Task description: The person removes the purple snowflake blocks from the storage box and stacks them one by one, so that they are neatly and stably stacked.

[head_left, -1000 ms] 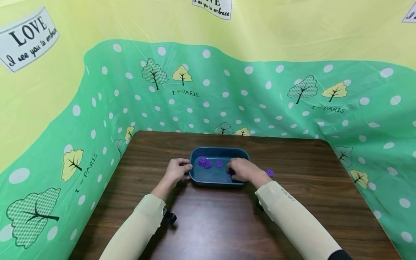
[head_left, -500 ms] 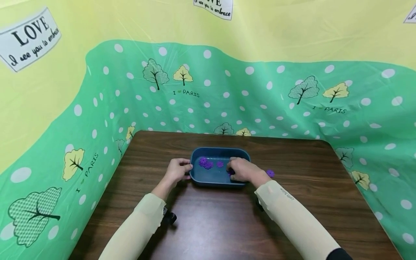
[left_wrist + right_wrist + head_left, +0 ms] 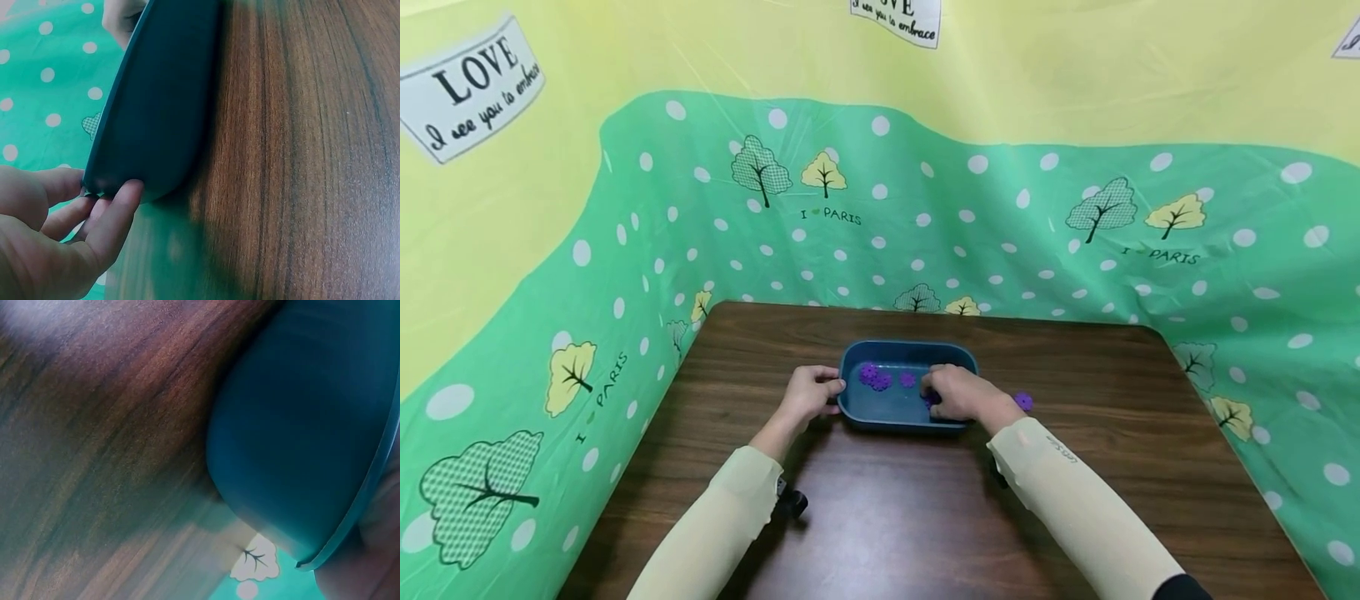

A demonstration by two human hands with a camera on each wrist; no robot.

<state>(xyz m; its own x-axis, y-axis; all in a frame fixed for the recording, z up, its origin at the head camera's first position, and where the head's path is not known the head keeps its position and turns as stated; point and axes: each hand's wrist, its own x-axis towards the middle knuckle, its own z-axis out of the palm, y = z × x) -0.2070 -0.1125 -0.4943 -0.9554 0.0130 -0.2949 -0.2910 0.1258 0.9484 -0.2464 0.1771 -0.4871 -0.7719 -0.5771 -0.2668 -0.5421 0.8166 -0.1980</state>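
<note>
Tray (image 3: 887, 412) open upward, long axis left-right across table (image 3: 887, 508).

A dark blue, round-cornered tray (image 3: 886, 407) sits upright, purple flower-shaped pieces (image 3: 877, 380) clumped at its left, a lone piece (image 3: 907, 380) mid-tray, a half-hidden piece (image 3: 929, 401) further right; a separate piece (image 3: 1024, 402) lies beyond its right end

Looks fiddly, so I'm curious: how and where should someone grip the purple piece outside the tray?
Probably pinch the purple piece by opposite edges, from above right: it looks flat on the table, with the right hand to its left.
</note>
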